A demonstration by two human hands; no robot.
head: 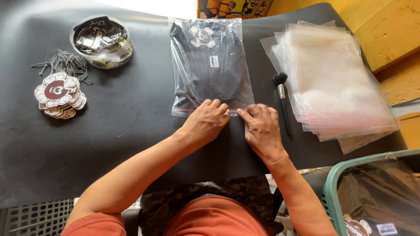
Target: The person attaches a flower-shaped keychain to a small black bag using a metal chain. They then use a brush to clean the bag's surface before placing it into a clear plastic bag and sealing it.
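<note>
Black shirt's already inside the clear bag, mid-desk near the far edge. Left hand & right hand pinch down on the bag's near strip (looks part-sealed). Empty bags stacked at right edge.

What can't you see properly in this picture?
- Head view: the near edge of the clear bag with the dark garment is under the left hand and right hand, so whether it is sealed cannot be told.
- The green basket is cut off by the right and bottom edges.
- The small pieces in the round tub are too small to identify.
</note>
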